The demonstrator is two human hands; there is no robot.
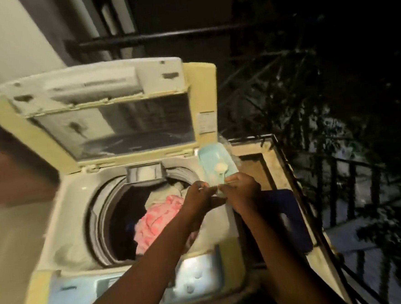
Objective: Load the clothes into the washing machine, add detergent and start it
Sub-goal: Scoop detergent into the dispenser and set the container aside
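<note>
A top-loading washing machine (65, 232) stands with its lid (111, 115) raised. Inside the drum lie a pink cloth (157, 221) and a pale beige garment (166, 192). Above the drum's right rim, both hands pinch the lower edge of a light blue detergent packet (215, 161). My left hand (199, 197) grips the packet's left corner. My right hand (241, 188) grips its right corner, the two hands nearly touching. The packet stands upright, and the frame is blurred.
The machine's control panel (133, 287) runs along the near edge below my forearms. A dark blue object (289, 216) sits just right of the machine on a ledge (281, 167) with a black railing. Dark foliage lies beyond.
</note>
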